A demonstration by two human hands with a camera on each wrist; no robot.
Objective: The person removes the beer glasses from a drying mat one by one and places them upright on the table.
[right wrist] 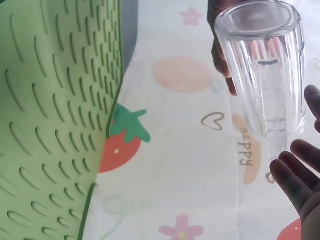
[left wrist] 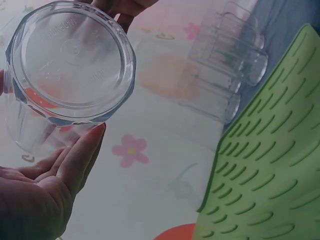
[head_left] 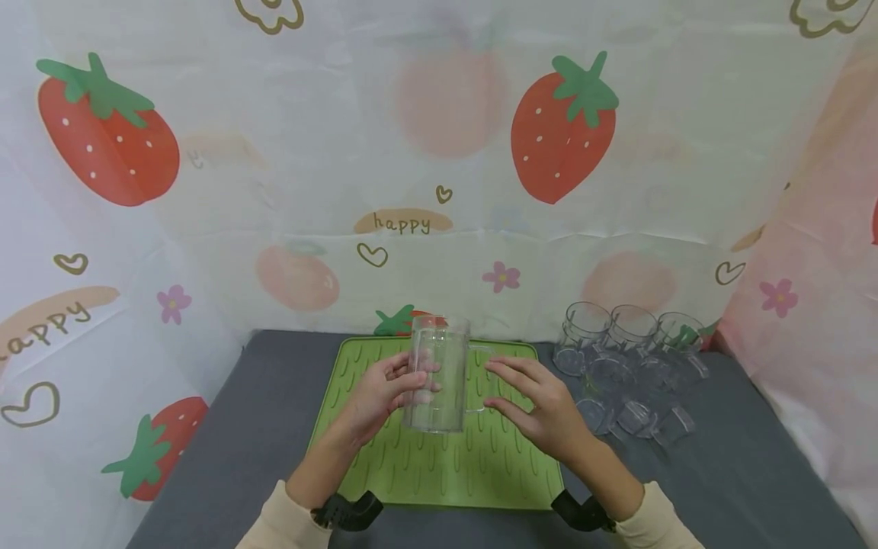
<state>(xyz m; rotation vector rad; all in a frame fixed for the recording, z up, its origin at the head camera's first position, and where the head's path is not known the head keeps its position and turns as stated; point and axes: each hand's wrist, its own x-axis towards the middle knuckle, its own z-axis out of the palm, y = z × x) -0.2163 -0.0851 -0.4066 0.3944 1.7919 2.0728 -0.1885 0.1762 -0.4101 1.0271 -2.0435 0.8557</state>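
Note:
A clear ribbed mug (head_left: 442, 381) is held upright above the green mat (head_left: 439, 488) in the head view. My left hand (head_left: 377, 396) grips its body from the left, thumb in front and fingers behind. On the other side, my right hand (head_left: 545, 408) has its fingers extended and spread, with fingertips right at the mug's handle (head_left: 488, 412). From below, the left wrist view shows the round mug base (left wrist: 72, 60) with faint raised lettering. The right wrist view looks straight at the handle (right wrist: 274, 110), with right fingertips (right wrist: 282, 175) close to its end.
Several similar clear mugs (head_left: 634, 328) stand grouped in rows to the right of the mat, on the grey tabletop (head_left: 741, 473). Behind the table hangs a white curtain (head_left: 309, 152) printed with strawberries, and it also covers both sides.

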